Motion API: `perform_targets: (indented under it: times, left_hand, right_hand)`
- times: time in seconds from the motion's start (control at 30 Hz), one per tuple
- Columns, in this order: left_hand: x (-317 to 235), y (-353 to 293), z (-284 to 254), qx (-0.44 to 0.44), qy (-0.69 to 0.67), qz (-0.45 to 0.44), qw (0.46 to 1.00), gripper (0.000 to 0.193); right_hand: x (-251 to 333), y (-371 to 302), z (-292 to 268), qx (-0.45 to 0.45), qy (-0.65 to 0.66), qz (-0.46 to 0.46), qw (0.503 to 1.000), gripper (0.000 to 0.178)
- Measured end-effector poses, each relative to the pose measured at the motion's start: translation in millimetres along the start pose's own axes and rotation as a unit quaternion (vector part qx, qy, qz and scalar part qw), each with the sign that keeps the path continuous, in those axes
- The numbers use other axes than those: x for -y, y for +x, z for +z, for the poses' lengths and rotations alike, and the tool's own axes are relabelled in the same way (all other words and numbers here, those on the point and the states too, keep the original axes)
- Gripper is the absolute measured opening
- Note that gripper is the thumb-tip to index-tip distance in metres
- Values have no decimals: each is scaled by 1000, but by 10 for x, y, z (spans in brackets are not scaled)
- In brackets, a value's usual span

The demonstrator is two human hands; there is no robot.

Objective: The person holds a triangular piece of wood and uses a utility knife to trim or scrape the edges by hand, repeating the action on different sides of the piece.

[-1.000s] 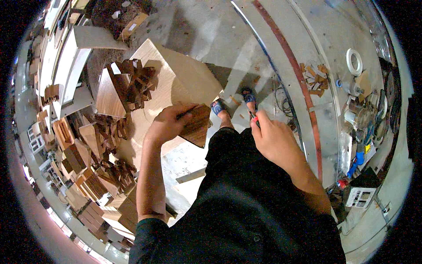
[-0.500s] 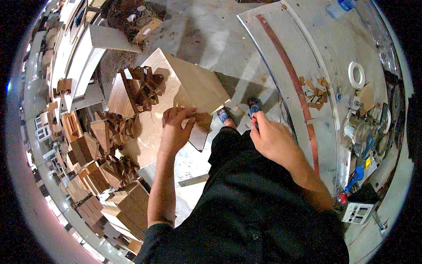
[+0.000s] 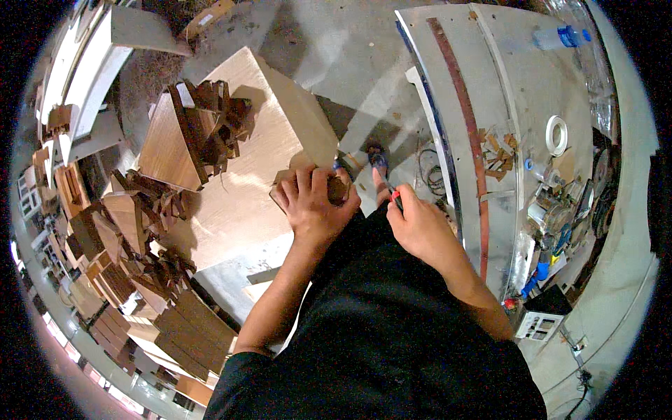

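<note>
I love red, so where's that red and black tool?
Just right of the head view's centre: the tool is in the right hand, with the left hand to its left.

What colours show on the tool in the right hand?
The tool shows red and black; head view.

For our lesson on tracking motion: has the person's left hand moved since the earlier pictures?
Yes: judged against the upper brown wood pile, the left hand has moved rightward, away from it.

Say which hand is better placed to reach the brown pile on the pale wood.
Probably the left hand: nearer the brown pile, though on a brown board. The right hand, farther, holds a red-black tool.
</note>
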State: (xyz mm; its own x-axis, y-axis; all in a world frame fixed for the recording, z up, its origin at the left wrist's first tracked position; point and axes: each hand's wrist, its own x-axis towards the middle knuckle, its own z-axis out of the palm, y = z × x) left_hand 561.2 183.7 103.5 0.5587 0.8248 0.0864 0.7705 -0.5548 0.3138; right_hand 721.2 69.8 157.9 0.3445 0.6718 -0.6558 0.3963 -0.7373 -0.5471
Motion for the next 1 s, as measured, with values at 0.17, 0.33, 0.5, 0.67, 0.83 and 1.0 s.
perform_targets:
  times: [0.17, 0.33, 0.5, 0.67, 0.83, 1.0]
  left_hand:
    - [111, -18, -45, 12, -25, 18, 999, 47]
    - [97, -9, -10, 23, -21, 16, 999, 49]
    - [5, 29, 74, 38, 22, -24, 999, 47]
    - [4, 56, 43, 48, 26, -23, 998, 48]
    - [-9, 82, 57, 59, 33, -21, 998, 47]
    - [-56, 113, 28, 73, 45, -26, 996, 42]
  right_hand:
    - [300, -39, -32, 19, -27, -1, 999, 25]
    - [366, 8, 84, 31, -72, 3, 997, 22]
    - [395, 34, 75, 13, -57, 26, 998, 22]
    - [382, 76, 35, 21, -55, 55, 997, 22]
    - [408, 74, 19, 8, -30, 46, 998, 22]
    - [389, 51, 1, 2, -23, 42, 999, 22]
